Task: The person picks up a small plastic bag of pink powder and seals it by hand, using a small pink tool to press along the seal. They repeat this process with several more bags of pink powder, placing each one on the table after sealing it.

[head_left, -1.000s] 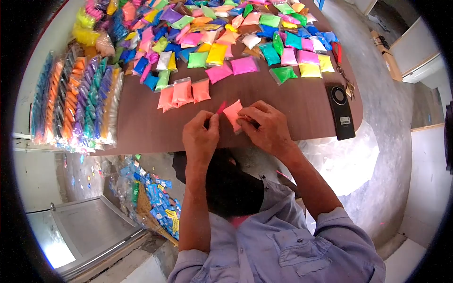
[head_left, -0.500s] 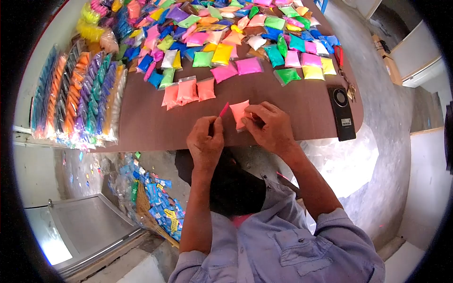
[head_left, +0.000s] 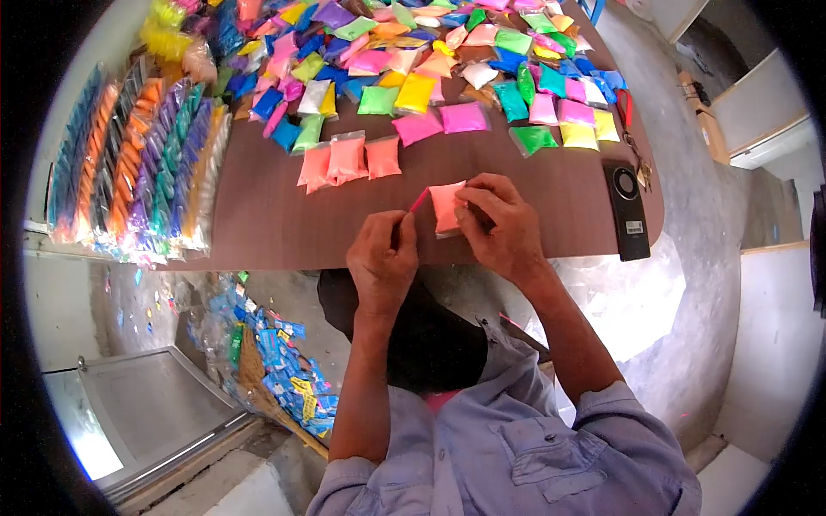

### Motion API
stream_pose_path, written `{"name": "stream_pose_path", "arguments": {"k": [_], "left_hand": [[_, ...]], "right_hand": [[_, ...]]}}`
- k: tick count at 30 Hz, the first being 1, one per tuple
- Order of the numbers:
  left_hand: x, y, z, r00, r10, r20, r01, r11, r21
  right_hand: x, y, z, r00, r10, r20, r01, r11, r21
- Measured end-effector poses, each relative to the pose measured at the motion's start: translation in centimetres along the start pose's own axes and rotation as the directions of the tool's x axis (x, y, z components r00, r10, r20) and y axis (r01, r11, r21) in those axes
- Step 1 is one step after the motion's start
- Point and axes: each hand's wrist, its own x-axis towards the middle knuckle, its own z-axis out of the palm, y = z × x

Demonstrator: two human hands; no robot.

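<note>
A small clear packet of coral-coloured stuff (head_left: 446,206) stands tilted near the front of the table, pinched along its right edge by my right hand (head_left: 502,228). My left hand (head_left: 381,258) is closed on a thin pink stick (head_left: 419,200). The stick's tip points up and to the right at the packet's upper left edge; whether it touches cannot be made out. Just beyond, several similar coral packets (head_left: 348,160) lie in a row, partly overlapping.
Many packets in mixed colours (head_left: 416,93) cover the far part of the brown table (head_left: 284,228). Long bags of twisted coloured packs (head_left: 136,163) lie at the left. A black device (head_left: 627,211) and keys (head_left: 644,175) rest at the right edge. Blue wrappers (head_left: 288,370) litter the floor.
Both hands have shifted slightly right. The packet is turned more upright, and the pink stick leans further right, its tip closer to the packet. The view has shifted a little.
</note>
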Motion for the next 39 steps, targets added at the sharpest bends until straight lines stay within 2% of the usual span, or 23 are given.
{"name": "stream_pose_path", "arguments": {"k": [2, 4, 8, 10, 17, 23, 28, 34, 39], "left_hand": [[0.0, -0.1, 0.0, 1.000, -0.003, 0.003, 0.003, 1.000, 0.009], [0.0, -0.1, 0.0, 1.000, -0.005, 0.005, 0.005, 1.000, 0.017], [-0.1, -0.1, -0.1, 1.000, -0.016, 0.010, 0.016, 1.000, -0.020], [-0.1, -0.1, -0.1, 1.000, -0.014, 0.013, 0.015, 0.999, -0.028], [-0.1, -0.2, -0.1, 1.000, -0.018, 0.019, 0.018, 1.000, -0.012], [-0.2, -0.3, 0.1, 0.999, -0.040, 0.022, 0.041, 0.999, -0.027], [-0.1, 0.4, 0.0, 0.995, -0.103, 0.012, 0.104, 0.991, -0.087], [-0.5, 1.9, 0.8, 0.991, -0.102, 0.084, 0.102, 0.995, -0.005], [0.1, 1.8, 0.7, 0.991, -0.075, 0.113, 0.067, 0.995, 0.075]], "right_hand": [[0.0, 0.0, 0.0, 1.000, -0.027, -0.011, 0.027, 1.000, -0.003], [0.0, 0.0, 0.0, 0.998, 0.051, 0.030, -0.052, 0.998, 0.045], [0.2, -0.2, -0.1, 0.999, 0.038, 0.030, -0.038, 0.999, 0.023], [0.3, 0.1, 0.0, 0.997, -0.065, 0.033, 0.067, 0.995, -0.070], [0.5, 0.1, 0.0, 0.993, -0.103, 0.065, 0.108, 0.991, -0.078], [0.2, -0.1, 0.1, 0.997, -0.007, 0.081, 0.011, 0.998, -0.055], [0.1, -0.1, 0.2, 0.996, 0.008, 0.088, 0.006, 0.987, -0.158], [0.4, -0.2, -0.1, 0.991, 0.044, 0.129, -0.025, 0.989, -0.147], [0.4, 0.0, 0.2, 0.996, 0.018, 0.084, -0.005, 0.988, -0.155]]}}
